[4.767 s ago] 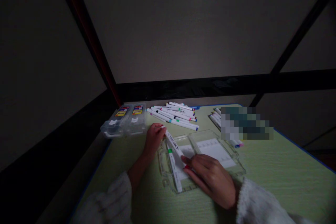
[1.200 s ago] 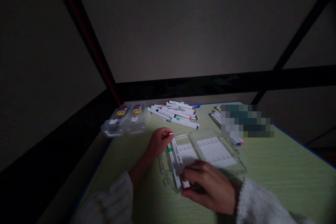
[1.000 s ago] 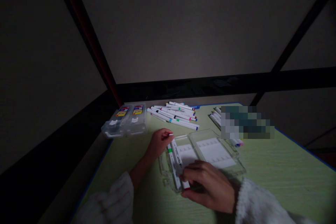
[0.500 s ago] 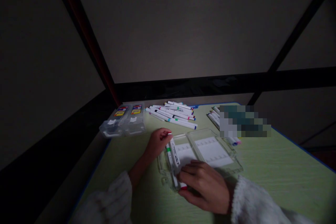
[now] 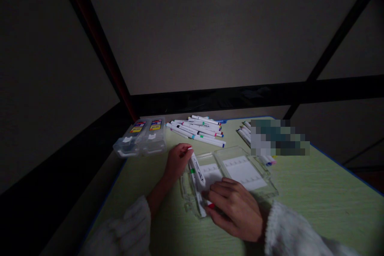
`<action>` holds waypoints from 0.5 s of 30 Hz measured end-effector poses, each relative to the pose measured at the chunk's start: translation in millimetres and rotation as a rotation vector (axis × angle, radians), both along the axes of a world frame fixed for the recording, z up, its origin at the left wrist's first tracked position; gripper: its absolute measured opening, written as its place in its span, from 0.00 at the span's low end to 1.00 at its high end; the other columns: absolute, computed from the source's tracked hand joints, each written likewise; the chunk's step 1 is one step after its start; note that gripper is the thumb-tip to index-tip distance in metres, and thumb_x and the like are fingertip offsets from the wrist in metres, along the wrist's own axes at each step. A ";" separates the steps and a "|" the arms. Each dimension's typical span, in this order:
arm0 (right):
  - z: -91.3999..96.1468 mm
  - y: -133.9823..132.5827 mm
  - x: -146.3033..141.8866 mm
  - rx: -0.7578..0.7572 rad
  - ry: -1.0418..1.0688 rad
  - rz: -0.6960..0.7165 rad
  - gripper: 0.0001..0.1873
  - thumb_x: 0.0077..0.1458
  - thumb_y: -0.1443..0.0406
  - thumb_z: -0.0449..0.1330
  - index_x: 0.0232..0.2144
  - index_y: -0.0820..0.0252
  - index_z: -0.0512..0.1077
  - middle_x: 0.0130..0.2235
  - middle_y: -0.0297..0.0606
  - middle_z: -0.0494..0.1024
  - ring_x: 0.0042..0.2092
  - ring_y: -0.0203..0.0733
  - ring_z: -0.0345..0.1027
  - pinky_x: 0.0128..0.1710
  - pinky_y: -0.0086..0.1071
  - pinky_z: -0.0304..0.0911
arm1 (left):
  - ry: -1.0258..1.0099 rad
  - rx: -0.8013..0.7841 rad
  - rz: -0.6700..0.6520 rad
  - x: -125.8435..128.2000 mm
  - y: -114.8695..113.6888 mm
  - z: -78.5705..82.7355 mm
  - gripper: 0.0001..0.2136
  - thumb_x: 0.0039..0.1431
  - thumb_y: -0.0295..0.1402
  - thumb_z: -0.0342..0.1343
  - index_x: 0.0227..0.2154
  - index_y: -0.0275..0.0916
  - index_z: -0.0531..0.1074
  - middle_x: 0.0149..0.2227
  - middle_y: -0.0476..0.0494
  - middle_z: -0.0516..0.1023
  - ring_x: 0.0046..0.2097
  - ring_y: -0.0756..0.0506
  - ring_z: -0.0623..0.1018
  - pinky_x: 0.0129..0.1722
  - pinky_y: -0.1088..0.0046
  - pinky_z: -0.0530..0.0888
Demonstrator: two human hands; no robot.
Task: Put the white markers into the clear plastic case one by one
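Head cam: the marker (image 5: pixel 196 167) sits in the left half of the open clear case (image 5: pixel 260 186), long axis approx 11-to-5 o'clock, and you've got a hand on each end. Your left hand (image 5: pixel 176 162) pinches the far end at 11. Your right hand (image 5: pixel 237 210) is palm-down w/ fingertips closed on the near end at 5. Neither's nearer tbh.

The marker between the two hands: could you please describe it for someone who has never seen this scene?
On the green table lies an open clear case. Over its left half, the left hand and right hand hold one white marker by its ends; unlike the green-banded marker beside it, it shows dark print.
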State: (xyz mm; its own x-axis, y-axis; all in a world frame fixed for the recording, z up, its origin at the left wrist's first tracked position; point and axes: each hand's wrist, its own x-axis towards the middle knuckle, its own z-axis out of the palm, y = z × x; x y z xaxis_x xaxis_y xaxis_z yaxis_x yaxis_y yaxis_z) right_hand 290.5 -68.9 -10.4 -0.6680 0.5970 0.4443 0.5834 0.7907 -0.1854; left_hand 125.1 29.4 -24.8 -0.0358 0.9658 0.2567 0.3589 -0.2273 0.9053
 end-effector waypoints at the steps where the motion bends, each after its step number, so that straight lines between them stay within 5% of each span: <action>1: 0.7 0.3 0.2 0.010 0.027 -0.015 0.05 0.52 0.66 0.48 0.28 0.59 0.63 0.25 0.34 0.67 0.29 0.38 0.59 0.31 0.33 0.50 | -0.015 0.005 0.016 -0.2 0.0 0.7 0.08 0.43 0.33 0.53 0.28 0.34 0.71 0.23 0.48 0.73 0.26 0.52 0.71 0.25 0.79 0.66; 15: 11.4 -1.8 8.2 0.010 0.117 -0.075 0.10 0.54 0.67 0.45 0.33 0.61 0.66 0.25 0.35 0.65 0.28 0.38 0.59 0.28 0.32 0.50 | -0.088 0.013 -0.012 -0.5 0.3 1.5 0.11 0.46 0.35 0.53 0.32 0.33 0.69 0.21 0.50 0.71 0.25 0.52 0.71 0.25 0.79 0.66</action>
